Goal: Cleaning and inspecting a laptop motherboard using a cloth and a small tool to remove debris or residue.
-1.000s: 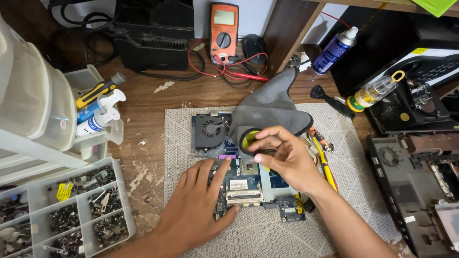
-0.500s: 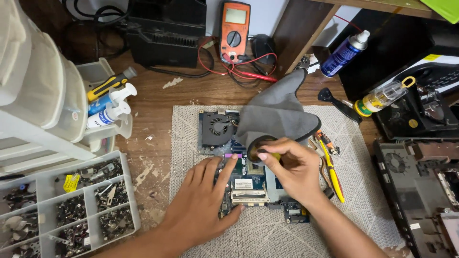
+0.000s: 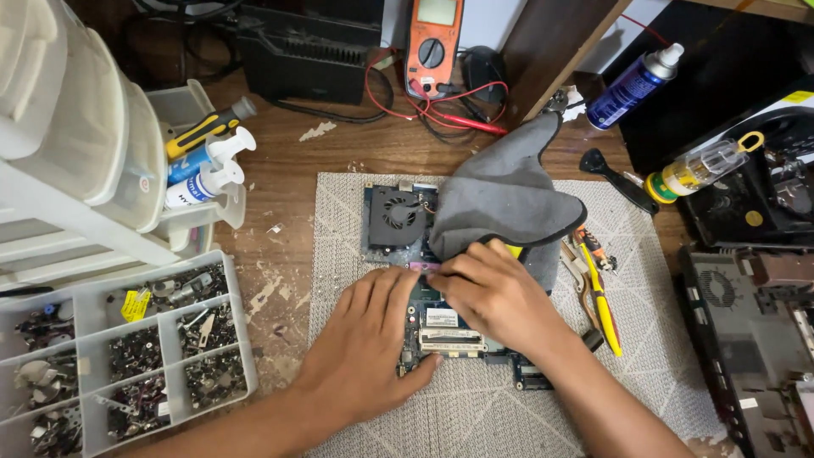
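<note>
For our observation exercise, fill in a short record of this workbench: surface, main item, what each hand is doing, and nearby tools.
Surface: grey woven mat on a wooden table
Main item: blue laptop circuit board with a black fan
Left hand: flat on the board's left edge
Right hand: fingers pinched at the edge of a grey cloth
Nearby: yellow-handled pliers, orange multimeter, blue spray can, clear compartment box of screws

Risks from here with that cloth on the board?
1. The grey cloth drapes over the circuit board beside the fan; it might snag small components.
2. The left hand presses flat on the board, so parts underneath may take load.
3. The right hand hides the spot being worked, and the pliers lie close by.
</note>
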